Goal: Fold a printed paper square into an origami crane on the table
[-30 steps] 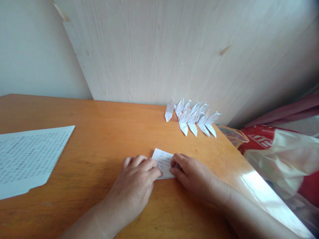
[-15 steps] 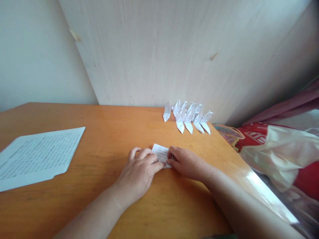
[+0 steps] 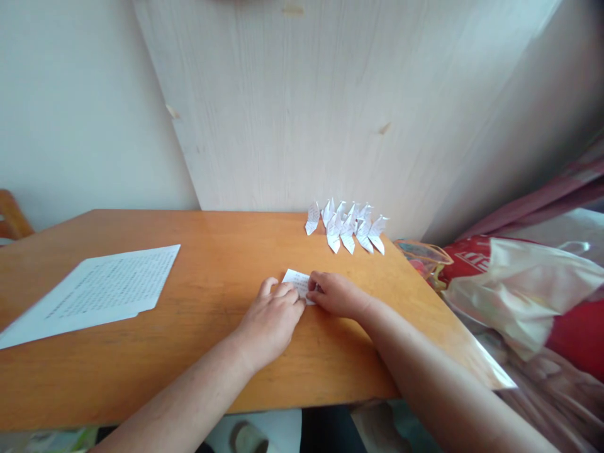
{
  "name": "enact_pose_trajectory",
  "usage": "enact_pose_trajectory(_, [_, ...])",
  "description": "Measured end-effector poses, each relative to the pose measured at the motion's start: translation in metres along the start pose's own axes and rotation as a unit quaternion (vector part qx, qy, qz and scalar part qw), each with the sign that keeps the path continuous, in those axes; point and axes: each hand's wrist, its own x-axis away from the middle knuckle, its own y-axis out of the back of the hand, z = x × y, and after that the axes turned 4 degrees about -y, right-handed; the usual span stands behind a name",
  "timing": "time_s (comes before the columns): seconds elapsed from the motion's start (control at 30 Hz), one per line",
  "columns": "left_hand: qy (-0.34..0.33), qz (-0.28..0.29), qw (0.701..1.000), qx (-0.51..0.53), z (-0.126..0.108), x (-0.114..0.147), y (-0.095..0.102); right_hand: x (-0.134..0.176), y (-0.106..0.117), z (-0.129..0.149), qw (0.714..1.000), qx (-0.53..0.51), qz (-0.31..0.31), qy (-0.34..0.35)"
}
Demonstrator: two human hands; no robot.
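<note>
In the head view, we see a small piece of printed paper [image 3: 295, 277] lying on the table [image 3: 226, 251], between our two hands. Our left hand [image 3: 275, 316] is palm down with bent fingers on the paper's left part; we cannot tell if it grips or just presses. Our right hand [image 3: 336, 294] has its thumb and finger close together, and seems to pinch the paper's right side. We think this is a folding step, lining up or pressing the paper. The next move seems to call for a steady left hand and small, careful right fingers.

The table is shiny orange-brown wood. At the back right, folded paper shapes [image 3: 348, 231] stand close together, and one lone folded shape [image 3: 312, 220] is just left of them. On the left lies big printed paper [image 3: 127, 280], maybe more than one sheet. A pale board [image 3: 283, 113] rises behind the table. Off to the right we see a cream-white bag [image 3: 519, 283] and something red [image 3: 578, 336].
</note>
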Motion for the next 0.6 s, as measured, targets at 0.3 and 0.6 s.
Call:
enact_pose_trajectory(0.3, [0.056, -0.01, 0.998, -0.023, -0.018, 0.003, -0.006, 0.001, 0.001, 0.002, 1.0, 0.018, 0.0, 0.003])
enact_pose_trajectory(0.6, [0.07, -0.006, 0.997, -0.018, -0.02, 0.004, -0.007, 0.031, 0.015, 0.013, 0.992, 0.123, 0.009, 0.0])
